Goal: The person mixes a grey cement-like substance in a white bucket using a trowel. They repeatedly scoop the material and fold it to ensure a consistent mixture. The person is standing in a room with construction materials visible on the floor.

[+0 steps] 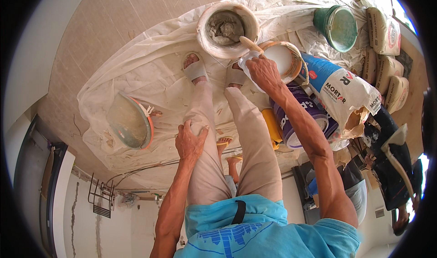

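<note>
My right hand is closed around a white, translucent plastic container, held between two buckets. A tan, rounded piece juts out beside it over the mixing bucket's rim; whether it belongs to the container I cannot tell. The pale, crusted mixing bucket stands in front of my feet with lumpy grey mortar inside. To its right is an orange-brown bucket with a handle, filled with milky liquid. My left hand lies on my left leg near the knee, fingers apart, holding nothing.
A cream drop cloth covers the floor. On the right are a green bucket, stacked bags, an opened mortar bag, a purple pail and a yellow container. An orange-rimmed tub sits left. Another person's sandalled foot shows behind me.
</note>
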Tool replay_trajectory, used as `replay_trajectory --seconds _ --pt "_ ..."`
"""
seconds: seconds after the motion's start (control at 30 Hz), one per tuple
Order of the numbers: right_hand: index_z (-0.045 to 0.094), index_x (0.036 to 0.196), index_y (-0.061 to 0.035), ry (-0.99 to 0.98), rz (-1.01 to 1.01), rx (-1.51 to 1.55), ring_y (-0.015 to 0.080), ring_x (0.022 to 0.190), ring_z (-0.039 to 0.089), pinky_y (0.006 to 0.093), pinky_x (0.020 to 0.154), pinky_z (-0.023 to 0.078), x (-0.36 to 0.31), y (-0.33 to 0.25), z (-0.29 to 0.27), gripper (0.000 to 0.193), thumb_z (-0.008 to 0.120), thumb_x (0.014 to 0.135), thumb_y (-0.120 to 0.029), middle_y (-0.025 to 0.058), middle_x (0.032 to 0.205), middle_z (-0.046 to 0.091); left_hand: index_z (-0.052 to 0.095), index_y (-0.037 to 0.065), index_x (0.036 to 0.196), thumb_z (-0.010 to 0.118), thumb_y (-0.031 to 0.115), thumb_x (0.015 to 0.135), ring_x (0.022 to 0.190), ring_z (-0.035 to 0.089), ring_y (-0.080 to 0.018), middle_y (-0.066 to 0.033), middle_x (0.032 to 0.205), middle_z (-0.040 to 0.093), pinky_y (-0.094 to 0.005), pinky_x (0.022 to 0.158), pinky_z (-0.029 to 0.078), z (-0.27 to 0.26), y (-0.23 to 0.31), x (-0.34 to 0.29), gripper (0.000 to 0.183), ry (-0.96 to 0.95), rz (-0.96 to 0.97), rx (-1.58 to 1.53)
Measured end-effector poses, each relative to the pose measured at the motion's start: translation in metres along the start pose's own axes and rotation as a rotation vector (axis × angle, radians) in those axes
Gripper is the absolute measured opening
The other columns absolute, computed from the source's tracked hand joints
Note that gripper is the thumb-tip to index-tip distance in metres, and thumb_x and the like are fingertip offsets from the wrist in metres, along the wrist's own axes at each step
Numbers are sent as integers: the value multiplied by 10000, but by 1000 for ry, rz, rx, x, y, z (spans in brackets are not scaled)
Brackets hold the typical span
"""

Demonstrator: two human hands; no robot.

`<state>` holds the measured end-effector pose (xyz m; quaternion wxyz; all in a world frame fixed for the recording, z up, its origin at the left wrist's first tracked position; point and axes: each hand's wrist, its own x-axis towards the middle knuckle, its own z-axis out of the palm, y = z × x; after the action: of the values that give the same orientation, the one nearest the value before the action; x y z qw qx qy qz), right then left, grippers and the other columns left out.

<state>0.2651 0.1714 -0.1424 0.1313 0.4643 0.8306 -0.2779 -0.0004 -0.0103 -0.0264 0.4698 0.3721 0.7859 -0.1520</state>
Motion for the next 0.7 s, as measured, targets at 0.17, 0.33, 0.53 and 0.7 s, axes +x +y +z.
replay_trajectory --seconds 0.17,0.33,0.53,0.7 --pt "687 839 -69 -26 15 -38 295 885 690 419 694 573 6 -1 -1 120 600 886 -138 101 812 692 590 10 1327 761 487 826 1046 653 -428 -239 1175 626 -494 905 520 -1 1 0 712 -7 -6 -14" --pt "699 844 -69 -11 -24 -35 297 871 696 425 687 576 10 0 5 123 605 881 -137 104 825 701 588 8 1328 763 482 825 1051 650 -428 -240 1173 623 -496 908 517 -1 1 0 712 -5 -6 -14" --pt "701 837 -67 -30 17 0 299 867 697 432 712 577 11 -5 2 110 612 868 -124 110 821 702 586 7 1331 764 484 825 1058 647 -430 -239 1177 622 -497 913 514 0 1 -1 718 -1 -6 -28" --pt "703 842 -66 8 3 33 305 867 696 435 716 576 11 -7 5 111 609 863 -121 114 812 704 586 6 1332 761 497 826 1069 643 -432 -241 1185 619 -498 923 512 -2 2 0 726 -17 -25 -28"
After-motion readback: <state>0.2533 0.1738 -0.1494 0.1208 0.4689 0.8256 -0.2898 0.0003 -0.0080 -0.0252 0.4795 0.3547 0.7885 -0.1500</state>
